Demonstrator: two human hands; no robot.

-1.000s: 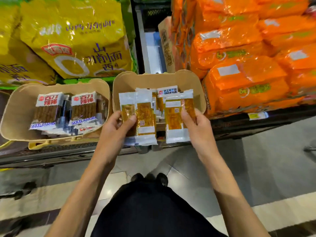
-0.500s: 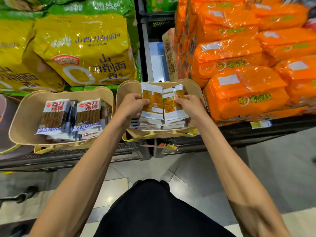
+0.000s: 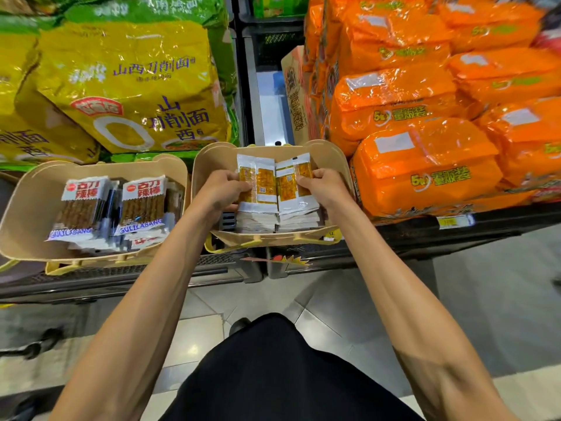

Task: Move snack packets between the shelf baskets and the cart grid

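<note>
Left hand (image 3: 220,189) and right hand (image 3: 323,185) each pinch small yellow-and-white plastic snack packets (image 3: 274,185), held upright, touching side by side, inside the right-side beige cardboard shelf basket (image 3: 337,159), above stacked packets.

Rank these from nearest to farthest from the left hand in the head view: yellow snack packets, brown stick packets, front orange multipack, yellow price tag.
1. yellow snack packets: held by the left hand, right basket.
2. brown stick packets: left basket.
3. front orange multipack: right side.
4. yellow price tag: far right, lower.
</note>
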